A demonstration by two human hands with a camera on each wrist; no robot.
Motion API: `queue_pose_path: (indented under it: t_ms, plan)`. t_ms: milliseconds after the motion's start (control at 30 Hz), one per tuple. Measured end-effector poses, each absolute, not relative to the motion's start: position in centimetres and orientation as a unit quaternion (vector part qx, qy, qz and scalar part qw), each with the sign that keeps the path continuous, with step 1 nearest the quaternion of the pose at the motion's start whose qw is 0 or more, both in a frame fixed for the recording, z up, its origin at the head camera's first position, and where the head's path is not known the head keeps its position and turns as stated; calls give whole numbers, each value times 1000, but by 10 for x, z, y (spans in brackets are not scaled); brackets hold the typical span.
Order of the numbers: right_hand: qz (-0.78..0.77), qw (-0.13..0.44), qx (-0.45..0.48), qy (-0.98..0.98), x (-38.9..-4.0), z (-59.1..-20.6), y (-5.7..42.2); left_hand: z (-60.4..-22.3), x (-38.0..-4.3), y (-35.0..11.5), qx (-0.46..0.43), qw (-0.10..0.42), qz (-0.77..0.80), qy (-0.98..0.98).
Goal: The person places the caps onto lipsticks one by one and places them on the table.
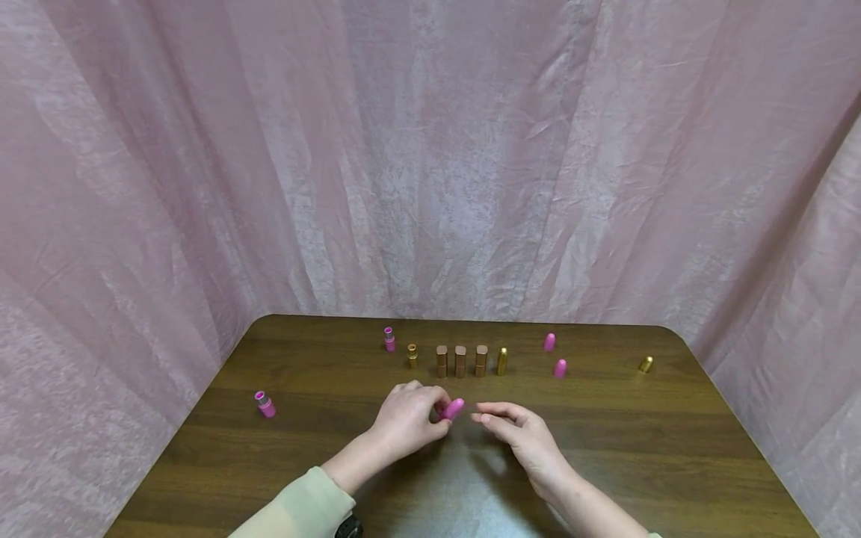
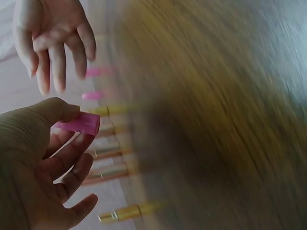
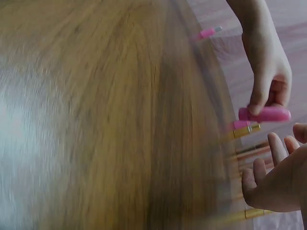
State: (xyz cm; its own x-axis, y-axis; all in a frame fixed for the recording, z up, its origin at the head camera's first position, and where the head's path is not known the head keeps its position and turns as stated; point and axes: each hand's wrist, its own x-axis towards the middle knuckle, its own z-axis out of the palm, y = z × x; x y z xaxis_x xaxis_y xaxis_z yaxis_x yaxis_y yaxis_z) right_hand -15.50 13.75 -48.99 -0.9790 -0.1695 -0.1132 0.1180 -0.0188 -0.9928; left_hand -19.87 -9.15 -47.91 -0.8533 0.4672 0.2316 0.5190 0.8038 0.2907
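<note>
Between thumb and fingers, my left hand (image 1: pixel 409 418) pinches a pink lipstick (image 1: pixel 455 408), its rounded cap pointing to the right. In the left wrist view the tube's flat end shows beyond my thumb; the right wrist view shows the whole pink lipstick (image 3: pixel 269 114) lying sideways. My right hand (image 1: pixel 528 437) hovers a short way to the right, fingers loosely extended and holding nothing. Its spread fingers face the lipstick in the left wrist view. Both hands are above the wooden table (image 1: pixel 673 463).
Uncapped pink tubes (image 1: pixel 267 407) stand left and back. An uncapped gold tube (image 1: pixel 412 357), three copper-coloured lipsticks (image 1: pixel 460 362) and a capped gold lipstick (image 1: pixel 501 362) form a row behind my hands. Two pink caps (image 1: pixel 560 369) and a gold cap (image 1: pixel 646 365) stand right. A curtain (image 1: pixel 430 164) hangs behind.
</note>
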Motion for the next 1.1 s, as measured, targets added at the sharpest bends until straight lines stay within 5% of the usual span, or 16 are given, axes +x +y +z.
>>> queue_pose_path:
  t_ms: [500, 1100]
  plan:
    - [-637, 48, 2, 769, -159, -494, 182, -495, -245, -131, -129, 44, -273, -952]
    - [-617, 36, 21, 786, -156, -496, 206, -509, -271, -121, -59, 36, -284, -956]
